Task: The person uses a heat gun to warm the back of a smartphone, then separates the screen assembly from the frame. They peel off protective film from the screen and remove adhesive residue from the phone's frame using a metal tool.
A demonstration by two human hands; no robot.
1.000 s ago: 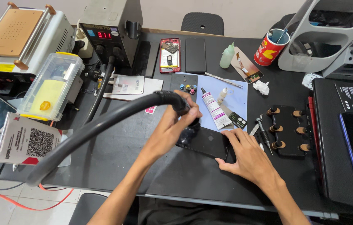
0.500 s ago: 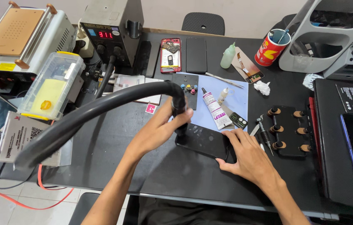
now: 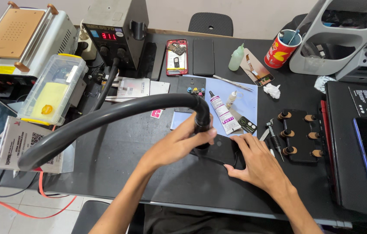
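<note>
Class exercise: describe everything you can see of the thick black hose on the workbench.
The black hose looks like smooth, matte rubber or plastic. It arcs from lower left across the black table, then bends sharply down at a nozzle end. The left hand grips that end, pointing it at a dark phone that the right hand steadies.

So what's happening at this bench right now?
A person sits at a black worktable cluttered with phone repair gear. The left hand grips the nozzle end of a thick black hose and points it down at a dark phone lying flat on the table. The right hand presses on the phone's near edge to steady it. A glue tube, a red cup and a grey heating station stand behind.
</note>
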